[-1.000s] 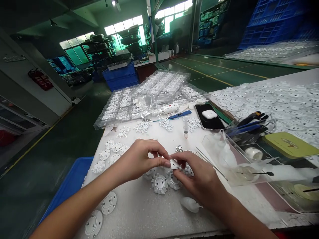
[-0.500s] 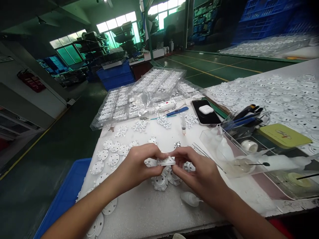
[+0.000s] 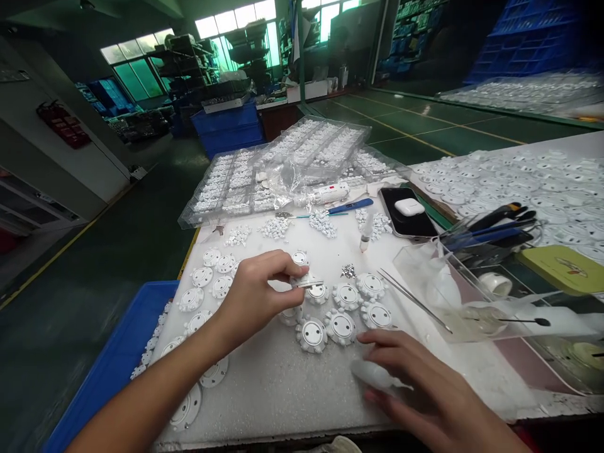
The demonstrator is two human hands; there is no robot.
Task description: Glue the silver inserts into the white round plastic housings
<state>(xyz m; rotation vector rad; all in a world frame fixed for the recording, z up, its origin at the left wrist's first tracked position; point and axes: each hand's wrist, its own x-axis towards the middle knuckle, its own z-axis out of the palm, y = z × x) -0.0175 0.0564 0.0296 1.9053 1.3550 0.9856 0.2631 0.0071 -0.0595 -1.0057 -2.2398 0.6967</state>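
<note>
My left hand pinches a round white plastic part between thumb and fingers, holding it nearly edge-on above the worktable. Lower right, my right hand is spread, its thumb and fingers apart on either side of a small translucent squeeze bottle lying on the table; a firm grip on it does not show. Between the hands lie several round white parts with knobbed rims, such as this white disc. A small heap of shiny metal bits sits just behind them.
More white discs line the left side. Behind are piles of small white pieces, a blue-handled knife, a phone and clear trays. Tweezers and a clear box stand right. A blue bin is lower left.
My right hand has let go of the white part and moved down and right to the squeeze bottle, its fingers opening. My left hand still holds the part. The view has shifted slightly.
</note>
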